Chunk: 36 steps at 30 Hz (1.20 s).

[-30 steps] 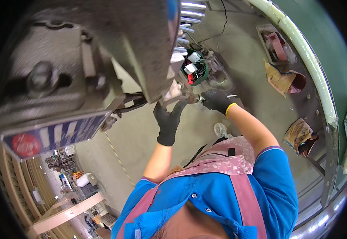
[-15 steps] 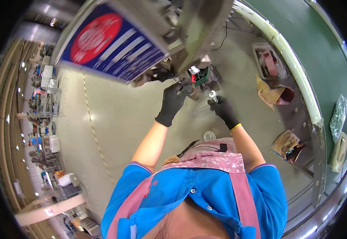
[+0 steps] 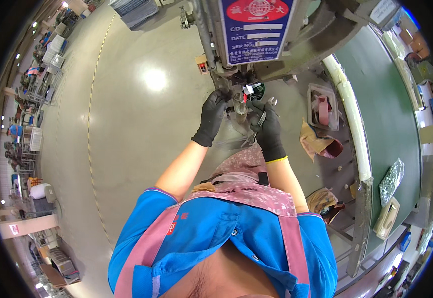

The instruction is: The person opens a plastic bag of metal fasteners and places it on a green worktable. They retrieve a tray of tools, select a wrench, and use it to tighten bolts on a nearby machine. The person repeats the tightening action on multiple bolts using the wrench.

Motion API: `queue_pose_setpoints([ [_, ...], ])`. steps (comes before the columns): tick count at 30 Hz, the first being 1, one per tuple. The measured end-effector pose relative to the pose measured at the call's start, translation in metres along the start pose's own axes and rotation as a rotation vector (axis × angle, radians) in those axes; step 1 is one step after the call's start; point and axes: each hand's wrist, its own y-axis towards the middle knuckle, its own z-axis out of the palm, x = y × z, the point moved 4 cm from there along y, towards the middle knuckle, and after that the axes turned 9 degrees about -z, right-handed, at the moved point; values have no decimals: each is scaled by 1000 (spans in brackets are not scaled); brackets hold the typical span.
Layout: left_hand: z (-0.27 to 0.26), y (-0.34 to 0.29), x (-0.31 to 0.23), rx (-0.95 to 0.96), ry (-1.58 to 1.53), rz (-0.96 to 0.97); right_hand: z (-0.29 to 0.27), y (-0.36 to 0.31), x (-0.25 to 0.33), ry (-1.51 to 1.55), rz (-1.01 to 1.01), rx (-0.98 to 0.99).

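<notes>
In a black glove, my right hand is closed around a silver open-ended wrench, whose jaw sticks out above the fingers. It is just right of an upright metal part under the machine. My left hand, also gloved in black, is left of that part with its fingers curled in at the machine's lower end. What those fingers hold is hidden. Just behind the metal part sits a green round container with red, white and dark items in it.
A blue label plate hangs on the machine's front. To the right runs a green-topped bench with a pale rounded edge. Below it are a plastic bin and torn brown bags. Shelving with goods lines the far left.
My view has turned, bringing the label plate toward the middle and upright. My right hand has come closer to the left with the wrench, which now slants across the fingers.
</notes>
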Motion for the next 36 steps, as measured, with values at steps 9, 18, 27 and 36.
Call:
queue_pose_setpoints([
  [9, -2, -31, 12, 32, -306, 35, 15, -8, -19, 350, 111, 77],
  [18, 12, -14, -1, 157, -526, 58, 38, 2, 3, 439, 68, 66],
  [27, 31, 1, -22, 207, -648, 51, 56, 20, 17, 636, 102, 74],
  [36, 34, -19, -17, 61, -413, 60, 30, 12, 10, 643, 161, 93],
])
